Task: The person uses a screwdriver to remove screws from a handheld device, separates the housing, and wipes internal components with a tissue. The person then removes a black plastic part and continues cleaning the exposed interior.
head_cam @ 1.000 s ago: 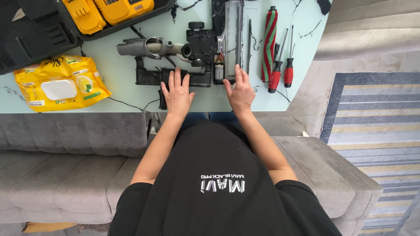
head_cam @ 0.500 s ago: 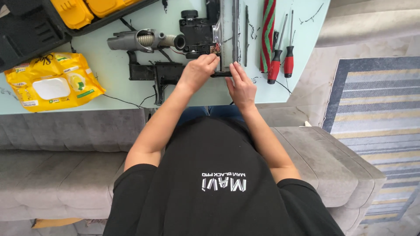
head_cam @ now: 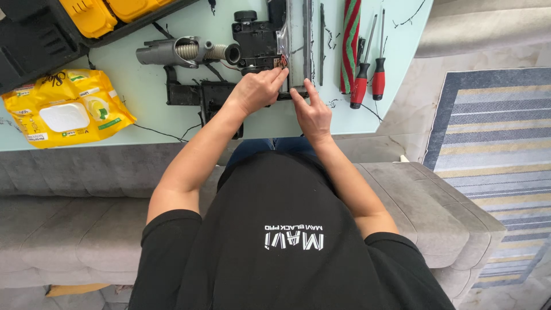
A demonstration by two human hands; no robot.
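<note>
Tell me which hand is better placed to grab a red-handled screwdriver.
Right, probably. The right hand lies nearer the red-handled screwdrivers with free fingers; the left hand pinches at the black vacuum part.

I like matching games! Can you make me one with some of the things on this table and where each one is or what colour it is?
Things:
1. wipes packet
2. screwdrivers
3. ribbed hose
4. brush roller

Descriptions:
A. grey, joined to the black vacuum head
B. red and green stripes
C. yellow, at the table's left edge
D. red handles, right of the hands

Pairs: 1-C, 2-D, 3-A, 4-B

The left hand and right hand both touch the vacuum head.
</note>
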